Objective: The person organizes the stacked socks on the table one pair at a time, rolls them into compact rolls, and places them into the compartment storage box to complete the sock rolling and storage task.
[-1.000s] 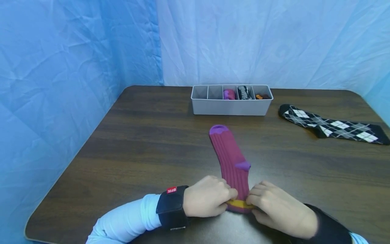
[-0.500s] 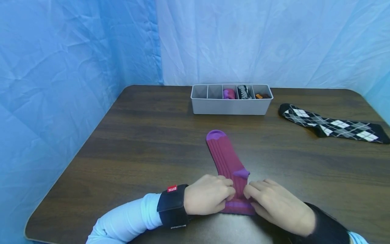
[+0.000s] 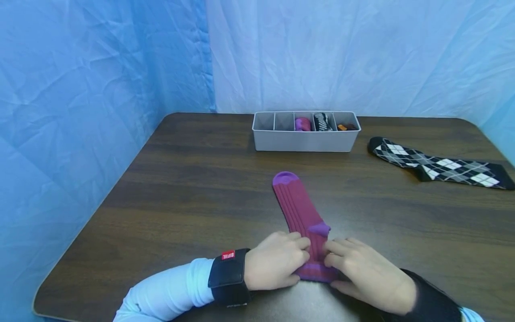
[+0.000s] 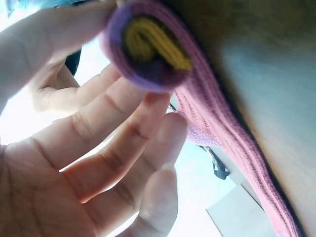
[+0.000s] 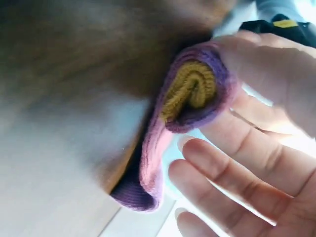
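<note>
A maroon ribbed sock (image 3: 299, 203) with purple toe and heel lies on the table, toe pointing away. Its near end is rolled up, and the yellow cuff (image 4: 158, 44) shows coiled inside the roll in the left wrist view. My left hand (image 3: 277, 260) holds the left end of this roll between thumb and fingers. At the right end, my right hand (image 3: 362, 273) pinches the roll with thumb and forefinger, the other fingers loosely bent. From the right wrist, the roll (image 5: 197, 91) shows as a spiral with yellow at its core.
A grey divided box (image 3: 301, 141) stands at the back of the table, with rolled socks (image 3: 303, 124) in several of its compartments. To the right lies a black, grey and white argyle sock (image 3: 442, 167). Blue sheeting (image 3: 281, 53) hangs behind the dark wooden table (image 3: 193, 179).
The yellow band at the sock's near end has turned under into the roll, and purple shows there now. The sock's toe has shifted slightly toward me. Both hands stay at the roll's ends.
</note>
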`<control>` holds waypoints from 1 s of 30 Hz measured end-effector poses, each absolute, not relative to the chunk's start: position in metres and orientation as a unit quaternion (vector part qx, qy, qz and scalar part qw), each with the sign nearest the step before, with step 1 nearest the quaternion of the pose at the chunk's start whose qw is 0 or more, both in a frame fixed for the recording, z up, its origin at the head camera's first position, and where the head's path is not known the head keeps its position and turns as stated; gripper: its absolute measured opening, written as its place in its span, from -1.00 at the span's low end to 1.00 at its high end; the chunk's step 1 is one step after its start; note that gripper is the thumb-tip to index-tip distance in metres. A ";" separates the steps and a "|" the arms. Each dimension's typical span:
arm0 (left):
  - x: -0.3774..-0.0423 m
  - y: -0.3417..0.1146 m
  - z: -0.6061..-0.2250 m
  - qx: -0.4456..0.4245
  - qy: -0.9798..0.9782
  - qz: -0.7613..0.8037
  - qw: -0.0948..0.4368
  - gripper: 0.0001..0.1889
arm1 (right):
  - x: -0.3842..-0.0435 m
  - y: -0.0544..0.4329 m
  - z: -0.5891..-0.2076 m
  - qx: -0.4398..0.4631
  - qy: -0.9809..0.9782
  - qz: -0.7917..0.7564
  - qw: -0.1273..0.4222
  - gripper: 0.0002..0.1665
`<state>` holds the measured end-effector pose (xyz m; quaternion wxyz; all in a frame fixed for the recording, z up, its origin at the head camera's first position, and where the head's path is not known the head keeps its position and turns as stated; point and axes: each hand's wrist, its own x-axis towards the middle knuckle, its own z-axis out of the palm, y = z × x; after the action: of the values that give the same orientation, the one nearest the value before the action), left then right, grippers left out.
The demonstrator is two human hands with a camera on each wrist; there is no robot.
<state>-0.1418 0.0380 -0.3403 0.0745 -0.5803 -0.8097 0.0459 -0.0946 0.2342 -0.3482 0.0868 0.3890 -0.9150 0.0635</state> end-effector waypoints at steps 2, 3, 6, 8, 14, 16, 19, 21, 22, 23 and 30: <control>-0.142 0.038 -0.341 -0.583 -0.807 0.041 0.079 -0.82 | -0.095 0.234 -0.349 0.390 -0.914 0.066 0.086 -0.71; -0.142 0.038 -0.342 -0.585 -0.806 0.039 0.077 -0.84 | -0.095 0.234 -0.349 0.390 -0.915 0.068 0.080 -0.73; -0.143 0.037 -0.341 -0.588 -0.806 0.029 0.062 -0.90 | -0.095 0.234 -0.349 0.389 -0.916 0.074 0.072 -0.77; -0.145 0.036 -0.339 -0.589 -0.807 0.012 0.041 -0.93 | -0.096 0.234 -0.348 0.389 -0.916 0.080 0.058 -0.79; -0.150 0.034 -0.333 -0.591 -0.800 -0.068 -0.072 -0.86 | -0.096 0.235 -0.343 0.379 -0.920 0.087 -0.039 -0.88; -0.151 0.034 -0.332 -0.588 -0.800 -0.077 -0.096 -0.85 | -0.097 0.235 -0.343 0.372 -0.923 0.083 -0.053 -0.89; -0.152 0.034 -0.332 -0.577 -0.806 -0.077 -0.110 -0.86 | -0.096 0.235 -0.345 0.366 -0.927 0.075 -0.033 -0.89; -0.152 0.035 -0.333 -0.569 -0.812 -0.073 -0.107 -0.87 | -0.095 0.235 -0.348 0.365 -0.928 0.069 -0.003 -0.88; -0.152 0.035 -0.334 -0.564 -0.816 -0.073 -0.103 -0.87 | -0.095 0.235 -0.349 0.364 -0.929 0.065 0.012 -0.88; -0.152 0.035 -0.334 -0.561 -0.819 -0.071 -0.095 -0.88 | -0.095 0.235 -0.350 0.364 -0.929 0.062 0.028 -0.88; -0.151 0.036 -0.339 -0.545 -0.835 -0.073 -0.008 -0.88 | -0.097 0.234 -0.356 0.334 -0.936 0.057 0.100 -0.81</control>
<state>-0.1509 0.0365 -0.3389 -0.0078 -0.5452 -0.8351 -0.0734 -0.0970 0.2345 -0.3563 0.0998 0.3337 -0.9356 0.0574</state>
